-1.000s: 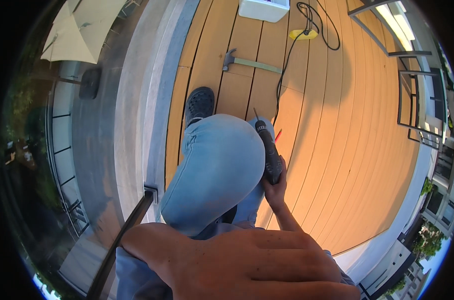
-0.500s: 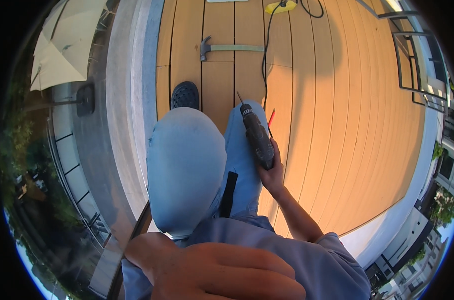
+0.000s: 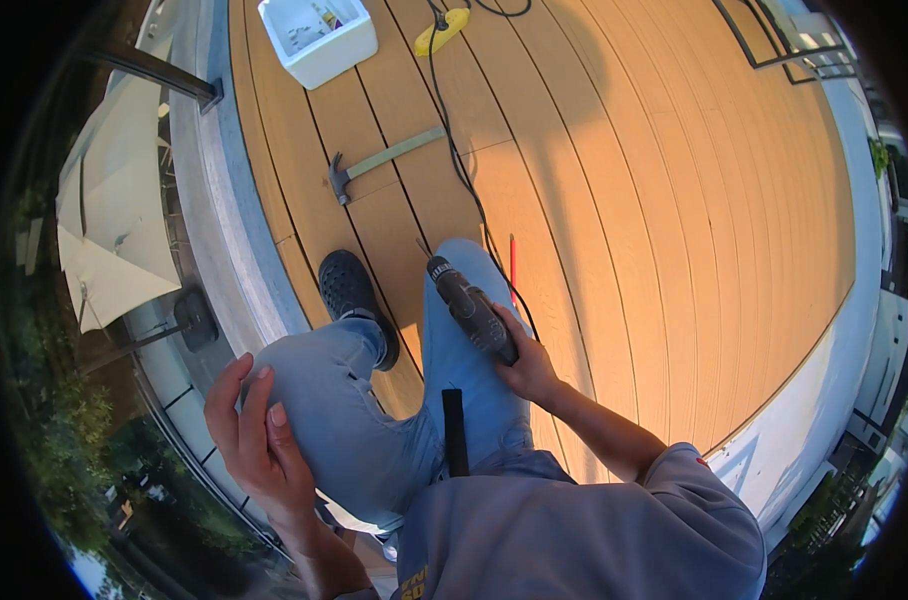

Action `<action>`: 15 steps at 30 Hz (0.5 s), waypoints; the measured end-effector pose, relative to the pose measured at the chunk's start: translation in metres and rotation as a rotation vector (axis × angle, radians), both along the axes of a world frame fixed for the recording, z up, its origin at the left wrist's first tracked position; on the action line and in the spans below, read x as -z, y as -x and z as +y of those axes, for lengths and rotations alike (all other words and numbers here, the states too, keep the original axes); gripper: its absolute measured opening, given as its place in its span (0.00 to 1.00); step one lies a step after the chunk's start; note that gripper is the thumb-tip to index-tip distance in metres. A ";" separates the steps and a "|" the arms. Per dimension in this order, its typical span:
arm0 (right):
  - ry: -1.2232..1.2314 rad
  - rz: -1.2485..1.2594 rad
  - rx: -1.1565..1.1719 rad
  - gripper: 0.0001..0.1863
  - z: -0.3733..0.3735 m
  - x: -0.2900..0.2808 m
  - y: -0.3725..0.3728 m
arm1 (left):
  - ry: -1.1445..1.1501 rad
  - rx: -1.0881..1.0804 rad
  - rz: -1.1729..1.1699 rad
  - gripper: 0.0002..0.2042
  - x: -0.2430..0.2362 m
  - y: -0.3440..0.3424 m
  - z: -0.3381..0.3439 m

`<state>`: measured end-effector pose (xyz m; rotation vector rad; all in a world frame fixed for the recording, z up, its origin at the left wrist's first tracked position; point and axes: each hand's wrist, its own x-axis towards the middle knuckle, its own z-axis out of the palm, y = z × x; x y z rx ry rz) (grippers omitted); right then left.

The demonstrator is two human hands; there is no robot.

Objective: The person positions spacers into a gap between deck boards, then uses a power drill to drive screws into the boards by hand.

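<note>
A dark power drill (image 3: 471, 312) with a thin bit in its chuck is held in my right hand (image 3: 530, 372), resting over my right thigh and knee. The fingers wrap its grip, which is mostly hidden under the drill body. My left hand (image 3: 259, 440) is raised beside my bent left knee, fingers apart and holding nothing. Just past my right knee lies a red pencil-like stick (image 3: 513, 270) on the deck. Farther off, a claw hammer (image 3: 389, 155) with a pale green handle lies across the boards.
At the far side stands a white bin (image 3: 324, 52) with small items inside. A black cable (image 3: 454, 150) runs from a yellow power strip (image 3: 441, 32) past my right knee. Deck boards (image 3: 654, 280) stretch right; a concrete ledge (image 3: 219, 190) and a dark post (image 3: 154, 72) border the left.
My left hand has dropped from close in front of the camera to beside my left knee, fingers now spread. The view has turned, bringing the white bin in. The drill stays in my right hand.
</note>
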<state>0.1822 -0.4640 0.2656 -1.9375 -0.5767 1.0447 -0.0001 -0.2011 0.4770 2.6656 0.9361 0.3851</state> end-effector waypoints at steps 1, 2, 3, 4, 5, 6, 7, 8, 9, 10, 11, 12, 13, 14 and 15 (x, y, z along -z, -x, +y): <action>0.039 0.042 -0.034 0.49 -0.001 -0.001 0.000 | -0.005 0.040 -0.005 0.21 0.000 -0.002 -0.001; -0.002 -0.001 -0.021 0.49 0.001 0.002 0.000 | 0.065 0.003 0.006 0.23 -0.001 -0.004 -0.002; -0.003 -0.007 0.020 0.49 -0.001 0.001 -0.002 | 0.137 -0.036 0.019 0.25 -0.003 -0.008 -0.005; -0.017 0.005 -0.005 0.49 -0.002 0.001 -0.003 | 0.095 0.006 0.106 0.28 -0.005 -0.011 -0.005; -0.031 0.016 -0.028 0.50 -0.004 0.000 -0.004 | 0.090 0.053 0.101 0.28 -0.008 -0.013 -0.008; -0.081 0.075 -0.021 0.49 -0.003 0.001 -0.005 | 0.070 0.038 0.167 0.29 -0.011 -0.012 -0.009; -0.093 0.064 0.028 0.49 0.001 0.006 -0.002 | 0.043 0.018 0.233 0.30 -0.014 -0.011 -0.008; -0.086 0.014 -0.024 0.46 0.005 0.013 0.001 | 0.030 0.063 0.224 0.30 -0.016 -0.009 -0.006; -0.077 -0.034 -0.082 0.42 0.007 0.016 0.003 | -0.008 0.051 0.273 0.30 -0.016 -0.006 -0.006; -0.077 -0.008 -0.067 0.42 0.010 0.007 0.000 | -0.047 0.034 0.323 0.30 -0.015 -0.004 -0.004; -0.086 -0.019 -0.032 0.42 0.010 0.000 -0.003 | -0.062 0.068 0.314 0.30 -0.012 -0.005 0.000; -0.057 0.006 -0.046 0.42 0.007 -0.007 -0.007 | -0.054 0.066 0.319 0.29 -0.009 -0.009 0.000; -0.027 0.030 -0.060 0.43 0.003 -0.012 -0.010 | -0.044 0.064 0.322 0.29 -0.007 -0.013 0.000; -0.031 0.010 -0.026 0.43 -0.002 -0.015 -0.009 | -0.029 0.066 0.306 0.28 -0.007 -0.017 -0.002; -0.034 0.050 -0.039 0.44 -0.010 -0.015 -0.007 | -0.035 0.105 0.276 0.28 -0.007 -0.021 -0.003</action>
